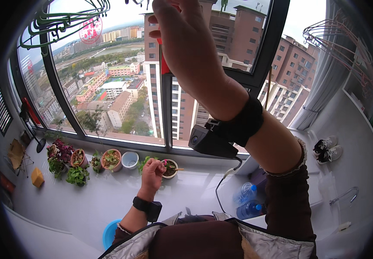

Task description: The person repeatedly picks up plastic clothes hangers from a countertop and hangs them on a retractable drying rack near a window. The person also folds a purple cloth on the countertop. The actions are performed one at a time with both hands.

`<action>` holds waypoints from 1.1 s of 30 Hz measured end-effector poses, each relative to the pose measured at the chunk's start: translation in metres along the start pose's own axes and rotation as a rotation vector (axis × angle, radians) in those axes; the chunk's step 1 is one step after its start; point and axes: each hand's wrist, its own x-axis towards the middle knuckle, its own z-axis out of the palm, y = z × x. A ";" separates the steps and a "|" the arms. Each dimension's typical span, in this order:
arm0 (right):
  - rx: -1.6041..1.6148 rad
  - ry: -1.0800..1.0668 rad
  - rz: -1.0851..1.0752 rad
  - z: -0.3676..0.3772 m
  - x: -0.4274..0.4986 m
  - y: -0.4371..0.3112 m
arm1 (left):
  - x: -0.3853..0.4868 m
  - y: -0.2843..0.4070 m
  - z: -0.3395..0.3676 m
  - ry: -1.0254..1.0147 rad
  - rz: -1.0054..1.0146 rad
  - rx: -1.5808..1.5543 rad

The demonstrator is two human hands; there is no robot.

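Note:
My right hand (181,29) is raised at the top middle, in front of the window; its fingertips run towards the picture's edge, beside something red (164,63), and what it touches is hidden. Low in front of me, my left hand (154,170) is loosely curled with fingers bent, and I cannot tell whether anything is in it. Beyond it stands a round flower pot (170,176) with pink flowers and a small stick. Each wrist wears a black strap with a dark device; a cable hangs from the right camera (202,140). Green clothes hangers (66,27) hang at the upper left.
Potted plants (111,160) and a white bucket (130,160) line the window wall. A blue basin (110,233) lies at lower left, large plastic bottles (248,209) at lower right. Pink hangers (332,35), a grey curtain (319,81), shoes (327,149) and a faucet (345,195) are at right.

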 end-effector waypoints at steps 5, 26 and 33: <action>0.132 0.064 -0.084 -0.012 -0.018 -0.007 | 0.004 -0.016 0.011 -0.040 -0.034 0.039; -0.026 0.332 1.063 -0.279 -0.294 0.009 | 0.018 -0.106 0.088 -0.252 -0.261 0.155; -0.329 0.722 1.364 -0.374 -0.461 -0.029 | 0.008 -0.146 0.116 -0.291 -0.409 0.153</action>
